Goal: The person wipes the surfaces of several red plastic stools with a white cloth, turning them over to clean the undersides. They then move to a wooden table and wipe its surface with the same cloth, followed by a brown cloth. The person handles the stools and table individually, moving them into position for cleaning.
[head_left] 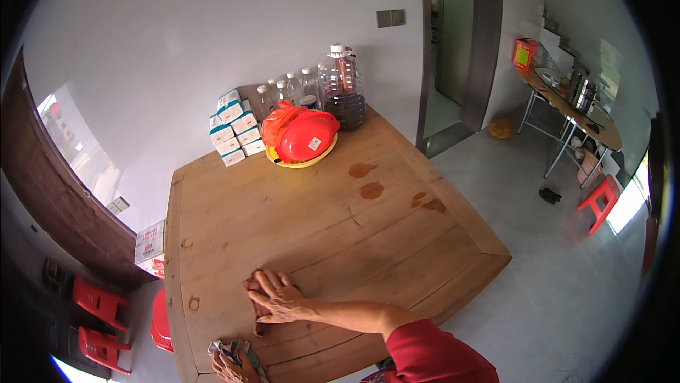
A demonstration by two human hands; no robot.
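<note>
Under R hand point(278, 299): brown obj. point(253, 285), mostly hidden

The person is wearing a red top, its sleeve point(432, 355) ending above the elbow and leaving the forearm bare. Both the right hand point(280, 298) and the left hand point(230, 365) are going bare, without gloves.

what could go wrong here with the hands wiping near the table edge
The right hand presses a dark cloth flat on the wooden table; a wide sweep could smear the dark stains. The left hand holds a bundled cloth at the table's near edge, where it might drop to the floor.
</note>
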